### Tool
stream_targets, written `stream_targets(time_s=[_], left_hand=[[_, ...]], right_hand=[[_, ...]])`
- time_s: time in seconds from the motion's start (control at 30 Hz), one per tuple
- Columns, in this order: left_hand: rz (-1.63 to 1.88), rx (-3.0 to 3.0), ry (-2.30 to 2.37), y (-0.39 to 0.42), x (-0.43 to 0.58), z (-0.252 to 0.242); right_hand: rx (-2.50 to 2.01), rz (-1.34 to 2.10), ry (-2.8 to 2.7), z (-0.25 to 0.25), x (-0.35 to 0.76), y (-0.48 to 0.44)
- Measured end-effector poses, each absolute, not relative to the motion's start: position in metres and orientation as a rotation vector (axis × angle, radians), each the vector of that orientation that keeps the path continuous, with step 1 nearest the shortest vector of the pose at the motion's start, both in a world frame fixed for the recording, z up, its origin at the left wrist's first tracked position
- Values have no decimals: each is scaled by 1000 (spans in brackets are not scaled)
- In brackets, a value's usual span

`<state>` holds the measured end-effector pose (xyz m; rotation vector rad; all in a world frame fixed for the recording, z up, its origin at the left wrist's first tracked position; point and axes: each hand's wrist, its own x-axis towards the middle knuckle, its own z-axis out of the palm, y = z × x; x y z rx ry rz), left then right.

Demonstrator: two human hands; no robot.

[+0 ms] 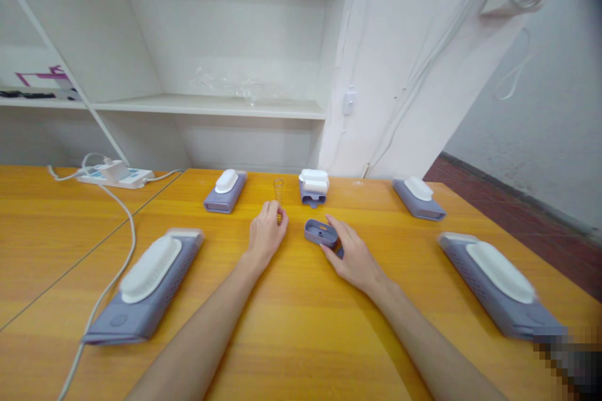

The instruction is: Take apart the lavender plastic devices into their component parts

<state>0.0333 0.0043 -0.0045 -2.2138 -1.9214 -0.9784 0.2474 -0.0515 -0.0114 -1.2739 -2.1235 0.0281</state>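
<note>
My left hand (pixel 266 232) rests on the wooden table (pixel 291 326) with its fingers curled, pinching the base of a small upright metal spring (pixel 278 189). My right hand (pixel 352 254) lies just right of centre, its fingers closed around a small oval purple tray piece (pixel 320 231) with a hole in it. Behind that piece stands a purple and white device part (pixel 313 187).
Several purple devices with white tops lie about the table: near left (pixel 145 288), far left (pixel 226 190), far right (pixel 418 198) and near right (pixel 498 282). A white power strip (pixel 115 175) with a cable sits at the back left. White shelves stand behind.
</note>
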Motion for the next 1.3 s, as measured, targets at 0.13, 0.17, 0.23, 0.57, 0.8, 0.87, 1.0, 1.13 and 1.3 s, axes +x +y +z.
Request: stream_targets(time_s=[0.13,0.17,0.23,0.57,0.8,0.87,1.0,1.13,1.3], left_hand=[[-832,-2245,-1984,11,33,-5],[-777,-2261,-1987,12,34,-5],[-668,-2284,-1993,13,36,-4],[-640,-2359,-1949,25,44,-2],[-749,-2530,-1786,31,48,-6],[-784,-2562,-1750,31,48,-8],[-837,-2598,-1695,30,47,-13],[-863,-2594,-1683,29,45,-14],[-865,-2568,-1702,27,45,-12]], right_hand=[[-1321,-202,-2073,-4,250,-55],[-1364,-280,-2036,-2,252,-56],[-1457,-421,-2005,2,257,-56],[-1588,-554,-2213,15,252,-62],[-1537,-396,-2246,7,261,-74],[-1512,-361,-2254,6,262,-73],[-1468,-336,-2311,2,256,-67],[-1470,-378,-2311,1,253,-57],[-1565,-435,-2260,5,268,-44]])
